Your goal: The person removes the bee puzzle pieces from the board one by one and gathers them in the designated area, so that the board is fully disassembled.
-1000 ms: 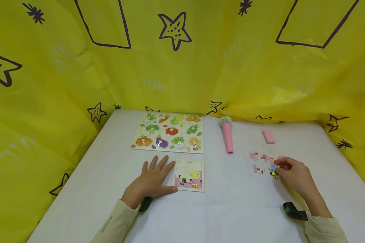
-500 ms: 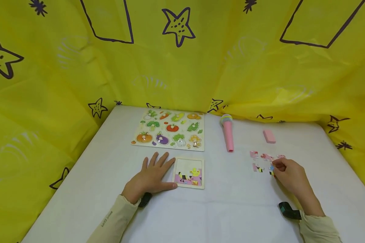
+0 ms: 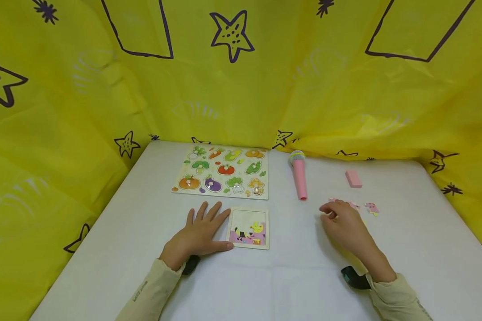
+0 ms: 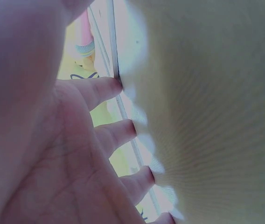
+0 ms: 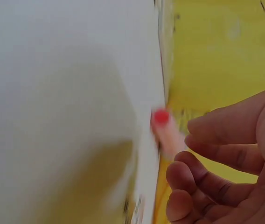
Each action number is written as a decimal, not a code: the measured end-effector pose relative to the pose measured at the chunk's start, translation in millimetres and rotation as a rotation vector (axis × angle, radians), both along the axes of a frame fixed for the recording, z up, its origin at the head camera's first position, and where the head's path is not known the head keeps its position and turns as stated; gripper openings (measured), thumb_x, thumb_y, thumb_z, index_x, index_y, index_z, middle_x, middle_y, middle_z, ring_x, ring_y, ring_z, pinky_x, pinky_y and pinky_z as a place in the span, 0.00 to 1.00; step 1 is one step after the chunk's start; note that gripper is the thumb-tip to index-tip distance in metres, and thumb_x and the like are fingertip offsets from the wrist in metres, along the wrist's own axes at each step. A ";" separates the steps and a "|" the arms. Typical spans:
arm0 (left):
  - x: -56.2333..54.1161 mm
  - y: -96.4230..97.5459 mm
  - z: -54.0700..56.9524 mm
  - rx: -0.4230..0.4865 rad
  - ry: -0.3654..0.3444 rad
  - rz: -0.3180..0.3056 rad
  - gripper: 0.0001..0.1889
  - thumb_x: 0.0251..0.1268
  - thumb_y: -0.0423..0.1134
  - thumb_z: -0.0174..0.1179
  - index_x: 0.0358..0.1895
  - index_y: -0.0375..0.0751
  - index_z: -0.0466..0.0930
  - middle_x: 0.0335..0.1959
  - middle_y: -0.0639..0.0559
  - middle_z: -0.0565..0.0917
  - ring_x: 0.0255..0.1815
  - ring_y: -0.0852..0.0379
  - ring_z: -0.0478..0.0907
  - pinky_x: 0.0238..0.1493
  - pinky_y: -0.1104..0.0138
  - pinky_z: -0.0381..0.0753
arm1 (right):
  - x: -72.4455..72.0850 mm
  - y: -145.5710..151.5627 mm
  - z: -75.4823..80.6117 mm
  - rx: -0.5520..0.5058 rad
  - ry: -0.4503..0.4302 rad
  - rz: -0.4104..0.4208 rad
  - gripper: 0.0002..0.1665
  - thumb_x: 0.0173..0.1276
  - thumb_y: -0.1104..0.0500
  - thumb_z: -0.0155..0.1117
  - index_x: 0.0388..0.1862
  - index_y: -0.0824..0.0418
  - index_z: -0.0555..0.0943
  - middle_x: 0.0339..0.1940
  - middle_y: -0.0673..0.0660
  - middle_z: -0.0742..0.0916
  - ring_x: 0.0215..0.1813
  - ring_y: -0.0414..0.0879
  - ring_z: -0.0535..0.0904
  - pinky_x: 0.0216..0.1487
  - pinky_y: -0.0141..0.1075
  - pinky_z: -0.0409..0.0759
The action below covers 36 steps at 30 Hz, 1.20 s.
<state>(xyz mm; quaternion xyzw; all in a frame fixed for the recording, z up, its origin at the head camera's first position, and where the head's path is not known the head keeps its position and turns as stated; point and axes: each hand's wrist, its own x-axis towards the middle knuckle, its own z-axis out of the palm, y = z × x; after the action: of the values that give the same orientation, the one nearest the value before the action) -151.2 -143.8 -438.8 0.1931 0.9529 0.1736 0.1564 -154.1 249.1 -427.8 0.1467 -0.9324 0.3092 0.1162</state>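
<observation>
In the head view my left hand (image 3: 197,236) lies flat with its fingers spread, index fingertip and thumb touching the left side of a small square wooden puzzle frame (image 3: 267,227). Its lower half holds pieces showing a bee (image 3: 243,234), a yellow animal head and a pink ground. My right hand (image 3: 347,227) hovers above the loose puzzle pieces, fingers loosely curled. Nothing shows between thumb and fingertips in the right wrist view. One pink piece (image 3: 371,208) lies beyond its knuckles; other pieces are partly or wholly hidden beneath it.
A vegetable peg-puzzle board (image 3: 209,193) lies at the back left of the white table. Right of it are a pink toy microphone (image 3: 300,180) and a pink eraser-like block (image 3: 354,179). A yellow patterned curtain (image 3: 241,102) closes off the back and sides.
My right hand has moved left from the bee piece it was fingering at the right of the loose pieces. My left hand has stayed against the frame.
</observation>
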 end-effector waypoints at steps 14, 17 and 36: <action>-1.6 -0.9 8.8 -0.025 0.008 -0.005 0.50 0.70 0.62 0.69 0.87 0.46 0.58 0.88 0.39 0.50 0.86 0.26 0.37 0.78 0.28 0.35 | -7.5 -106.8 -2.6 -0.024 -0.171 0.308 0.15 0.71 0.65 0.72 0.55 0.68 0.86 0.45 0.55 0.83 0.44 0.47 0.77 0.48 0.43 0.80; -1.9 -1.0 7.4 -0.029 0.016 -0.008 0.50 0.70 0.63 0.69 0.87 0.46 0.58 0.88 0.39 0.50 0.86 0.26 0.38 0.78 0.28 0.36 | -7.2 -114.3 -4.6 -0.024 -0.220 0.344 0.18 0.71 0.65 0.74 0.58 0.66 0.85 0.47 0.56 0.79 0.46 0.47 0.74 0.48 0.41 0.77; -4.6 0.7 5.1 -0.026 0.016 -0.025 0.50 0.70 0.64 0.69 0.86 0.45 0.59 0.88 0.38 0.51 0.86 0.25 0.39 0.77 0.26 0.38 | -14.9 -125.7 -6.4 0.034 -0.279 0.474 0.12 0.72 0.69 0.71 0.51 0.61 0.85 0.46 0.55 0.75 0.51 0.51 0.70 0.50 0.42 0.74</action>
<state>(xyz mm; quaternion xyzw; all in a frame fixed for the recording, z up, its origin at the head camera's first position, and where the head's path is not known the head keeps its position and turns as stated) -155.8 -143.0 -433.7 0.2043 0.9539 0.1576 0.1532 -169.0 123.4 -434.2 0.3188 -0.8841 0.3291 -0.0914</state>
